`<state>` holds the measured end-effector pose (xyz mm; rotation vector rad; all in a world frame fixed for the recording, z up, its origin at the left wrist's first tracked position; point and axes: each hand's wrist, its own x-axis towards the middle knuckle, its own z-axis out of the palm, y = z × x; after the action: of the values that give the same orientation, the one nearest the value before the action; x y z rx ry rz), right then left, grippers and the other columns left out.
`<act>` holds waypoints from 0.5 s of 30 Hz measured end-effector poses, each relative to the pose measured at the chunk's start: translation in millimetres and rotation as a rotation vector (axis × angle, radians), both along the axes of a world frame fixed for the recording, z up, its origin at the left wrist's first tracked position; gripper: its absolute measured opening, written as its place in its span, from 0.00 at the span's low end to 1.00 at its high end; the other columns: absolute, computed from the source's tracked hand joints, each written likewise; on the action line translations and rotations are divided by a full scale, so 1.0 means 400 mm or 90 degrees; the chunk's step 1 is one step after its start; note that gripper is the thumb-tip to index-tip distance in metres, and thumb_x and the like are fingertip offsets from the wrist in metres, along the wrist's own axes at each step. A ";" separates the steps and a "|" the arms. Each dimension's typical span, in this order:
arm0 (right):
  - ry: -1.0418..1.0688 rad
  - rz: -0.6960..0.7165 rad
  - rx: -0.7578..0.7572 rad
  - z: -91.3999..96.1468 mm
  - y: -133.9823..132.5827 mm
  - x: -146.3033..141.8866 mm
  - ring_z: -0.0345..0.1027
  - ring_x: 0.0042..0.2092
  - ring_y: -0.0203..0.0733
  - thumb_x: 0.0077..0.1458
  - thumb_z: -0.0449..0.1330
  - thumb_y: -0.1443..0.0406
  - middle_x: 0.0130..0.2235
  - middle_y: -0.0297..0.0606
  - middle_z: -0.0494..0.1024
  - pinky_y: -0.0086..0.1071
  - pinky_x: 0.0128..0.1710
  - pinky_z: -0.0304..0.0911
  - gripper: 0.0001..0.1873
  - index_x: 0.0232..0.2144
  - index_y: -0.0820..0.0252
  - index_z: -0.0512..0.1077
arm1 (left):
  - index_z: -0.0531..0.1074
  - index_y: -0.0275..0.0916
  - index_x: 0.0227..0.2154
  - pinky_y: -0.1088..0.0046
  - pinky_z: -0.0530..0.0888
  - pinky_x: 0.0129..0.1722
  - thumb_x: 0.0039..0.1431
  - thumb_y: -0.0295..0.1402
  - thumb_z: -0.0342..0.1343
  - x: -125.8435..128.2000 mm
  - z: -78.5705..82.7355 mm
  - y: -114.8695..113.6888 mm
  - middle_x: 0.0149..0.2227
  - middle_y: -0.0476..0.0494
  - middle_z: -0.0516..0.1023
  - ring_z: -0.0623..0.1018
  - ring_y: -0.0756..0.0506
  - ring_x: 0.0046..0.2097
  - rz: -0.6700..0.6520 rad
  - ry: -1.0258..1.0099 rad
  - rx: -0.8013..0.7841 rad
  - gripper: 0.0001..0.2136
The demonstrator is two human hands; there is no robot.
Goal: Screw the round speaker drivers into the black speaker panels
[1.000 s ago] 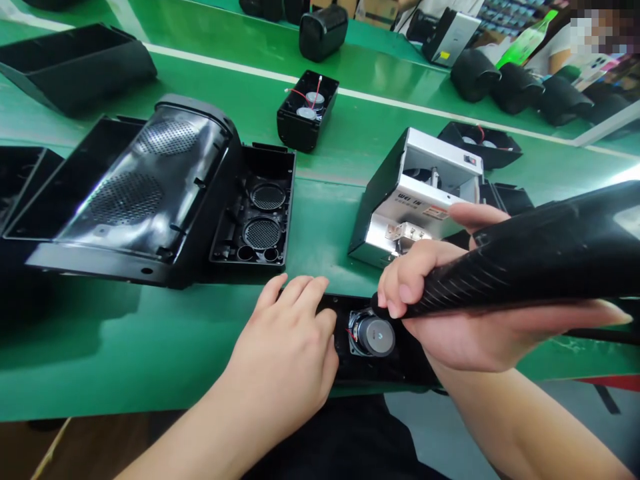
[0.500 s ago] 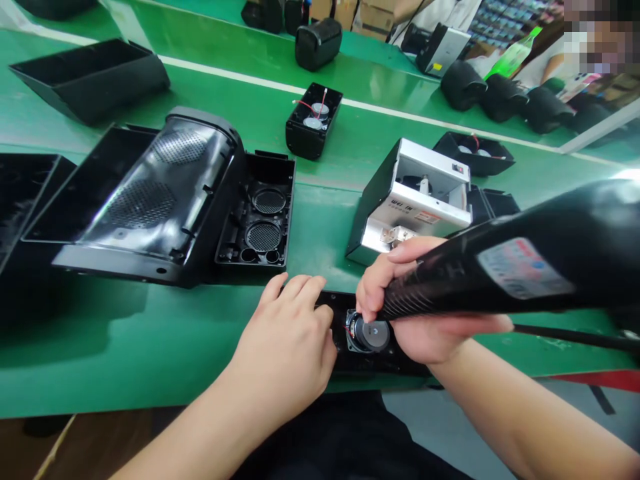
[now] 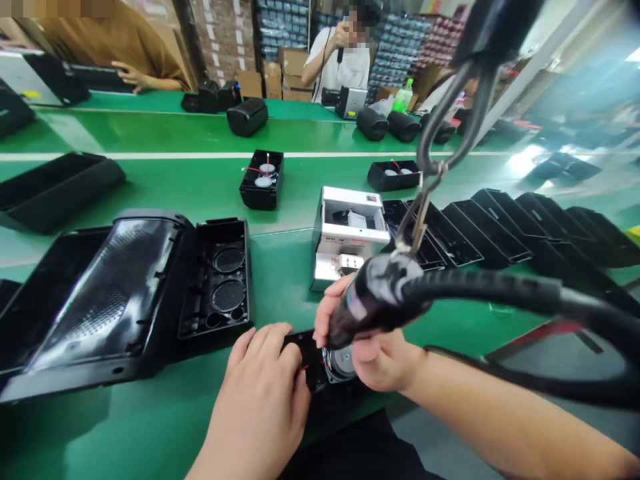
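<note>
My right hand (image 3: 383, 363) is wrapped round a black electric screwdriver (image 3: 363, 303), which hangs from a metal hook and has a thick cable at its top. The tool points down over a round speaker driver (image 3: 341, 362) in a black speaker housing (image 3: 313, 377) near the table's front edge. Its bit is hidden. My left hand (image 3: 263, 390) is closed over the left end of that housing, fingers curled on the far edge. Just beyond stands a silver and black screw feeder (image 3: 327, 267).
An open black housing with two grilles (image 3: 243, 267) and a big perforated black cover (image 3: 115, 287) lie left. Housings with drivers (image 3: 265, 197) stand on the green table farther back. Several black shells (image 3: 487, 230) line the right. Co-workers (image 3: 350, 73) are across the table.
My view has tilted up and levelled, so co-workers and the screwdriver's hook now show. The screwdriver stands more upright over the driver. My left hand still holds the housing.
</note>
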<state>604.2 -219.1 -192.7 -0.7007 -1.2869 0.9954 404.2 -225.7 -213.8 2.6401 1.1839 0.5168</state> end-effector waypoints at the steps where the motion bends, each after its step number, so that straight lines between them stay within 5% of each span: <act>1: 0.027 -0.021 0.021 0.023 0.005 0.010 0.71 0.26 0.40 0.62 0.62 0.35 0.32 0.31 0.76 0.36 0.25 0.70 0.32 0.53 0.49 0.68 | 0.72 0.41 0.33 0.42 0.70 0.59 0.66 0.26 0.51 0.001 -0.002 -0.002 0.52 0.34 0.78 0.77 0.34 0.55 0.004 -0.002 0.009 0.07; 4: 0.087 -0.121 0.099 0.105 0.049 0.060 0.67 0.22 0.41 0.63 0.54 0.32 0.28 0.27 0.74 0.36 0.21 0.68 0.34 0.55 0.47 0.67 | 0.72 0.41 0.33 0.42 0.70 0.60 0.66 0.26 0.51 0.006 -0.005 -0.005 0.53 0.34 0.78 0.77 0.34 0.56 0.019 0.003 0.020 0.07; 7: 0.044 -0.223 0.189 0.147 0.128 0.104 0.65 0.18 0.42 0.59 0.59 0.32 0.22 0.27 0.73 0.35 0.14 0.61 0.34 0.47 0.50 0.71 | 0.71 0.41 0.31 0.41 0.71 0.60 0.66 0.26 0.51 0.009 -0.005 -0.005 0.53 0.33 0.79 0.78 0.34 0.56 0.026 0.005 0.017 0.08; 11: 0.001 -0.207 0.173 0.110 0.211 0.106 0.63 0.17 0.39 0.60 0.58 0.32 0.23 0.27 0.73 0.35 0.14 0.57 0.34 0.45 0.52 0.71 | 0.72 0.40 0.31 0.40 0.71 0.60 0.66 0.27 0.51 0.010 -0.002 -0.005 0.53 0.33 0.79 0.78 0.33 0.57 0.035 0.003 0.001 0.08; 15: 0.024 -0.189 0.121 0.088 0.193 0.091 0.62 0.17 0.40 0.59 0.60 0.32 0.23 0.27 0.72 0.36 0.13 0.55 0.37 0.51 0.53 0.72 | 0.73 0.40 0.32 0.40 0.71 0.61 0.67 0.27 0.51 0.011 0.003 -0.006 0.53 0.33 0.79 0.78 0.33 0.57 0.033 0.002 -0.019 0.08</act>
<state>640.7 -142.1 -157.6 -0.6980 -1.1860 0.6338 408.7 -228.3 -212.6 2.5928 1.2553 0.4997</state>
